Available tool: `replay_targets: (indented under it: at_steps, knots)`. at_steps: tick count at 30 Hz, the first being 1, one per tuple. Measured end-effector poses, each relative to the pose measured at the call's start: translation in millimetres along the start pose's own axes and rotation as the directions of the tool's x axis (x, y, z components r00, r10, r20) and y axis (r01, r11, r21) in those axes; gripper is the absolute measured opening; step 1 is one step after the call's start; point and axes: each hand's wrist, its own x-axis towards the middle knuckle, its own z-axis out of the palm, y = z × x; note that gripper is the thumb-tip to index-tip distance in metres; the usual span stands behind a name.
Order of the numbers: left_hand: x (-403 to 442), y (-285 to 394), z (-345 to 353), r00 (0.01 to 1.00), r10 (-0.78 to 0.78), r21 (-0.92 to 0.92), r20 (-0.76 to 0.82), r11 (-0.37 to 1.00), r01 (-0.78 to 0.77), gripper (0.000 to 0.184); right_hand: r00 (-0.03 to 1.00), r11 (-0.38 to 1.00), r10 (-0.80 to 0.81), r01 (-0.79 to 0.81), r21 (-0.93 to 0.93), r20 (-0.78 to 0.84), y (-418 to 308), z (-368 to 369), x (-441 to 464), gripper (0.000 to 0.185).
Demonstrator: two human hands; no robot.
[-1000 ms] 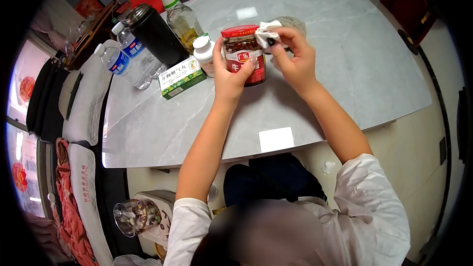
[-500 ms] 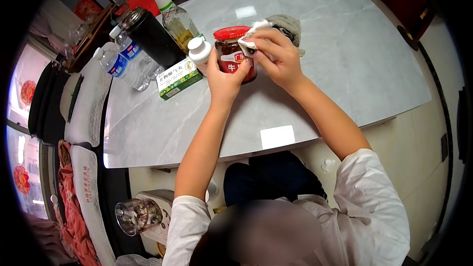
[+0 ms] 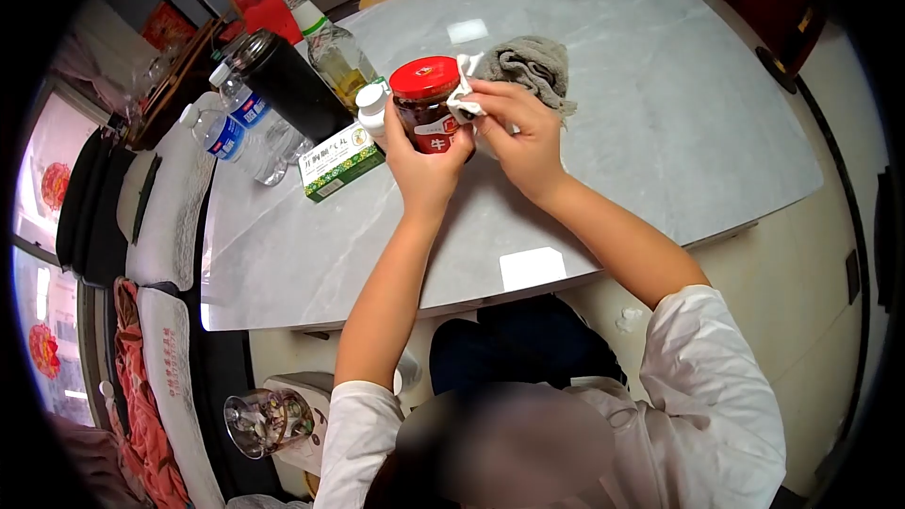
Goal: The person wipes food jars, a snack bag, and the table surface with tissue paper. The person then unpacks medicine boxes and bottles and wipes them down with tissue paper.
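Fingers of my left hand [image 3: 422,174] are closed around the red-lidded jar [image 3: 436,121], thumb across its front; those of my right hand [image 3: 528,139] pinch a crumpled white tissue [image 3: 464,102] against its upper right side. The jar is upright, slightly tilted, over the near-middle of the marbled table [image 3: 669,104]; whether its base touches is hidden. Immediately left of the jar, crowding my left fingers, stands a white bottle [image 3: 371,104]; beside it lies a green-and-white box [image 3: 341,166]. Beyond are a black flask [image 3: 294,87], a glass bottle [image 3: 337,55] with a green neck band and two water bottles [image 3: 224,139]. Behind my right hand lies a bunched grey cloth [image 3: 530,68]. Labels: jar, red, large character 牛 legible, the remainder partly covered by my thumb and the tissue; box, characters ending 气丸; water bottles, blue, brand too small to read.
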Motion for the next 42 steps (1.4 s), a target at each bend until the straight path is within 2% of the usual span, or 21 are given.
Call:
replay_targets:
  at_steps: [1,4,5,8,9,12,16,19,20,21,22,23,26,27,29,33,37,38,40,41,42]
  knots:
    - [0.3,-9.2,-1.2,0.999,0.032,0.008,0.007,0.999,-0.032,0.067,0.997,0.998,-0.062,0.061,-0.021,-0.035,5.7,3.4,0.0,0.021]
    - [-0.1,-11.9,1.1,0.996,-0.064,-0.127,0.069,0.989,0.073,0.064,0.982,0.966,0.186,-0.180,0.184,-0.015,19.9,0.3,6.6,0.017]
    - [-2.3,-15.8,0.4,0.991,-0.090,-0.177,0.104,0.978,0.107,0.061,0.948,0.852,0.318,-0.298,0.431,0.025,22.7,0.7,5.7,0.018]
    - [-4.3,-9.2,4.3,0.977,-0.140,-0.332,0.162,0.924,0.188,0.059,0.869,0.702,0.471,-0.473,0.533,0.152,24.8,0.2,5.4,0.021]
    - [-6.1,-13.6,4.7,0.969,-0.195,-0.362,0.152,0.902,0.238,0.058,0.869,0.699,0.445,-0.488,0.523,0.216,25.5,5.1,1.8,0.028]
    - [-4.9,-20.5,-1.6,0.965,-0.185,-0.407,0.187,0.879,0.248,0.058,0.798,0.528,0.531,-0.575,0.625,0.285,23.6,13.7,-6.3,0.032]
    - [-3.6,-21.9,-2.6,0.961,-0.199,-0.479,0.192,0.836,0.268,0.056,0.714,0.413,0.560,-0.680,0.606,0.420,16.0,15.8,-8.4,0.042]
    - [-2.7,-27.8,-4.4,0.958,-0.189,-0.460,0.215,0.846,0.270,0.059,0.894,0.831,0.279,-0.408,0.378,0.351,35.5,15.7,-6.7,0.048]
    - [-0.7,-29.9,-7.2,0.955,-0.198,-0.436,0.221,0.856,0.278,0.063,0.953,0.953,0.207,-0.248,0.173,0.221,41.4,14.8,-7.1,0.050]
    - [0.6,-26.7,-8.0,0.951,-0.209,-0.411,0.227,0.865,0.288,0.066,0.989,0.994,0.097,-0.091,-0.064,0.113,40.9,14.0,-5.7,0.052]
    - [0.3,-23.1,-7.9,0.954,-0.203,-0.401,0.223,0.873,0.279,0.066,0.999,0.950,-0.040,0.049,-0.309,0.036,40.2,13.1,-5.3,0.054]
    - [1.0,-19.1,-7.9,0.956,-0.194,-0.390,0.219,0.881,0.268,0.065,1.000,0.941,-0.010,0.015,-0.337,0.016,40.0,11.7,-3.0,0.057]
    - [-1.4,-13.8,-5.4,0.980,-0.118,-0.306,0.159,0.938,0.163,0.071,0.963,0.996,0.084,-0.088,0.006,0.256,33.1,2.8,1.0,0.056]
    - [-2.8,-12.2,-2.5,0.991,-0.062,-0.291,0.118,0.952,0.095,0.074,0.883,0.840,0.241,-0.398,0.369,0.403,28.0,5.8,-1.1,0.055]
    - [-5.4,-10.7,-3.1,0.998,-0.014,-0.261,0.069,0.965,0.032,0.078,0.881,0.815,0.246,-0.414,0.406,0.405,24.0,8.2,-0.9,0.055]
    - [-6.8,1.0,0.9,0.996,0.063,-0.009,-0.068,0.998,-0.064,0.060,0.804,0.631,0.397,-0.590,0.504,0.444,23.6,13.7,-4.1,0.055]
    - [-13.8,-1.0,0.5,0.960,0.270,0.159,0.070,0.947,-0.278,0.049,0.692,0.296,0.455,-0.711,0.638,0.560,22.6,5.1,-3.5,0.050]
    - [-13.4,-1.3,0.2,0.974,0.224,0.046,0.043,0.973,-0.226,0.048,0.659,0.212,0.455,-0.733,0.646,0.599,21.9,2.6,-1.6,0.049]
    - [-10.6,0.4,0.6,0.992,0.127,-0.184,0.006,0.975,-0.124,0.047,0.685,0.218,0.446,-0.707,0.672,0.576,23.2,2.8,1.5,0.048]
    - [-10.5,2.8,-1.3,1.000,-0.030,-0.282,-0.002,0.959,0.028,0.047,0.697,0.221,0.443,-0.694,0.686,0.563,23.9,3.0,2.0,0.048]
    - [-7.6,5.5,-3.4,0.999,-0.035,-0.131,-0.002,0.991,0.035,0.047,0.709,0.222,0.442,-0.681,0.698,0.550,24.2,3.5,1.4,0.047]
